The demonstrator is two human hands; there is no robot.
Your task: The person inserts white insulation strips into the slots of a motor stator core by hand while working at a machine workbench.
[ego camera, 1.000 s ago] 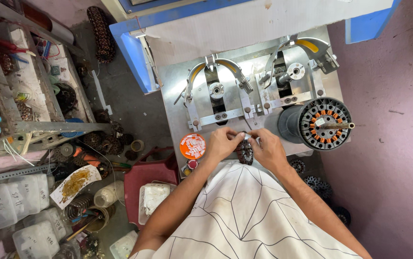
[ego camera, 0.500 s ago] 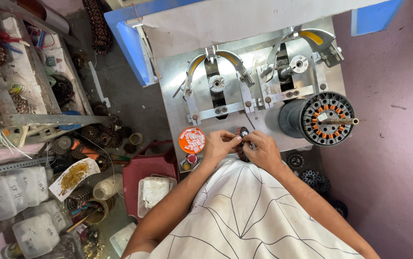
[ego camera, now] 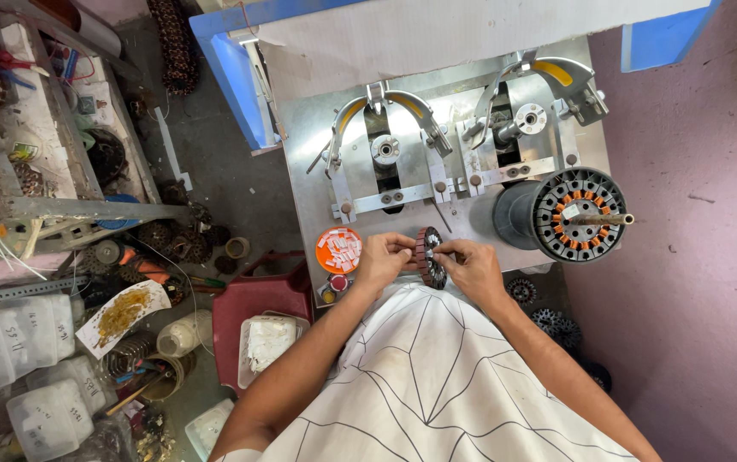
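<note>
Looking down from my head, my left hand is curled narrow, its fingertips pinched on the left face of a small round dark stator core with reddish slot liners, which stands on edge between my hands. My right hand is closed the same way, thumb and forefinger gripping the core's right side near its top edge. Both hands hold it just above the near edge of the grey sheet-metal work plate, at the centre of the view.

At nine o'clock from the core, just beside my left hand, lies a round orange lid filled with small white paper strips. At seven o'clock from that lid sit two little caps, one red, one yellow; I cannot tell what they are. At two o'clock from my right hand stands a large black wound stator on a shaft, with orange slot pieces around its ring. At twelve o'clock on the plate are two curved metal winding fixtures, one with a yellow band along its arc.

My white line-patterned garment covers my lap and hides whatever lies under the core. At four o'clock some dark toothed rings on the floor are partly hidden by my right forearm. At eight o'clock a red plastic stool carries a white tray with unclear contents.
</note>
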